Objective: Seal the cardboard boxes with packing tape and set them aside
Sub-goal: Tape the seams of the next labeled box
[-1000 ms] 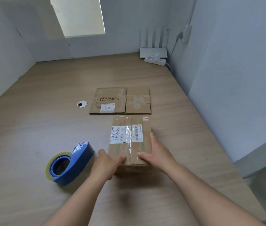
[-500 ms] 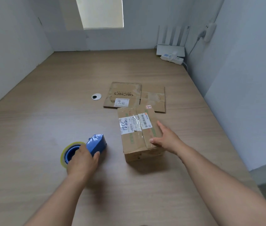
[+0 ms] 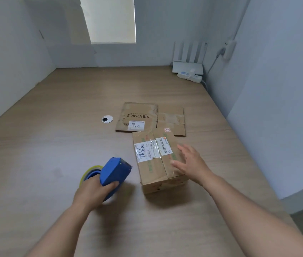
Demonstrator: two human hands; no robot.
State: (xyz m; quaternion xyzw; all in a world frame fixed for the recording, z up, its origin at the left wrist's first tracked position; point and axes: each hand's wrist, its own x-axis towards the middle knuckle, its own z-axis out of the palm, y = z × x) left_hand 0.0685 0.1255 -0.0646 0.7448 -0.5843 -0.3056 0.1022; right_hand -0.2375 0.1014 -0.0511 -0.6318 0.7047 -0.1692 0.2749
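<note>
The left hand [image 3: 94, 191] has its grip closed round the blue tape dispenser [image 3: 115, 171], which carries a yellowish roll of tape [image 3: 89, 172] at its rear. The dispenser's nose points toward the box.

Beyond it, a round cable grommet [image 3: 107, 119] is set into the worktop [image 3: 54, 138]. To its right lies a flattened carton [image 3: 137, 110] printed "SIBIONICS", upside down to the viewer. Its white label [image 3: 136, 125] bears handwriting too small to read. A second flat cardboard piece [image 3: 171, 118] adjoins it.

The cardboard box [image 3: 154, 173] stands closed near the centre of the worktop, just in front of the flat cartons, with clear tape along its top seam. It carries a white label [image 3: 143, 153] with handwritten digits beginning "33", a barcode label [image 3: 163, 146] and a small red-marked sticker [image 3: 167, 130].

The right hand [image 3: 191, 164] is over the box's right side, grip wide, fingers spread. Contact cannot be determined.

A white router [image 3: 187, 65] and power strip [image 3: 189, 76] occupy the far right corner. The worktop is light wood-grain, enclosed by pale walls, with a window [image 3: 111, 19] at the back.
</note>
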